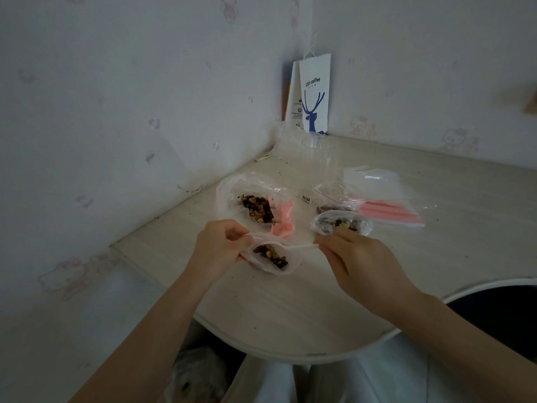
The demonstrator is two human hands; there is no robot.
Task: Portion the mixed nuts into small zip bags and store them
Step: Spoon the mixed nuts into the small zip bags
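Both hands hold one small zip bag (271,257) partly filled with mixed nuts, just above the table. My left hand (219,247) pinches its left top corner. My right hand (353,258) pinches the right end of its stretched zip strip. Behind it lies the large open plastic bag of mixed nuts (255,206) with a pink piece (283,219) beside it. A filled small bag (341,223) rests just beyond my right hand, and another filled bag (334,199) sits behind that. A stack of empty zip bags (383,196) with red strips lies to the right.
A clear plastic cup (315,149) and a white paper coffee bag (315,97) stand in the wall corner. The pale table (290,309) has a rounded front edge and crumbs scattered on it. A dark round opening (499,312) shows at the right.
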